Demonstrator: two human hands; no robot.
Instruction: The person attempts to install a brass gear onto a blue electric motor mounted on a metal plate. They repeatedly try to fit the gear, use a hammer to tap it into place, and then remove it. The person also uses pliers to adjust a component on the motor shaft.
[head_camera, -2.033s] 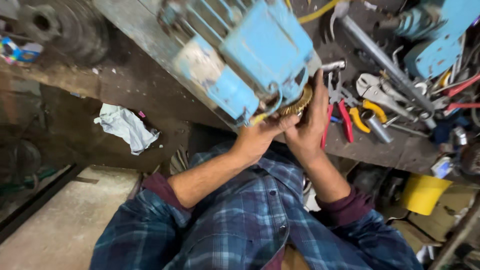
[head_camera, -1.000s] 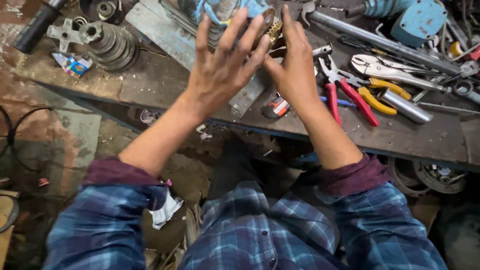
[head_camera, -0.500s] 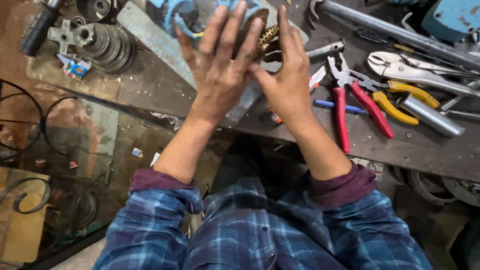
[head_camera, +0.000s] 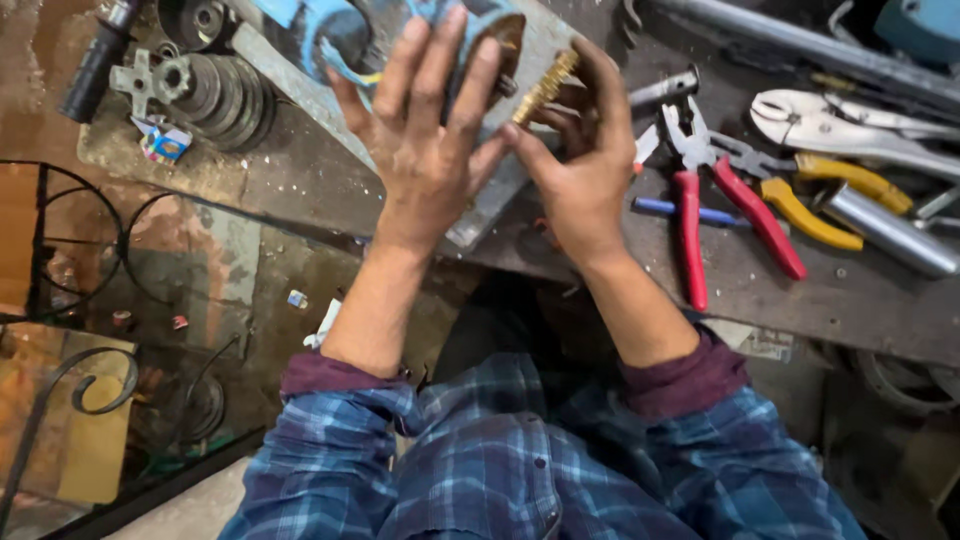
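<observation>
Pressing flat against the blue motor (head_camera: 340, 30), the left hand (head_camera: 425, 150) has its fingers spread, its grip released. The right hand (head_camera: 575, 165) has its grip closed on a brass gear (head_camera: 545, 85), a short toothed cylinder at 12 o'clock whose long axis runs from 7 toward 1 o'clock. Both sit on a dark, stained metal worktop (head_camera: 860, 290). Red pliers (head_camera: 700, 200) and yellow pliers (head_camera: 810, 195) lie at 3 o'clock, stacked pulleys (head_camera: 215, 85) at 10 o'clock. Beyond the edge, at 8 o'clock, are a dirty floor (head_camera: 230, 290) and curled black ironwork (head_camera: 60, 250).
</observation>
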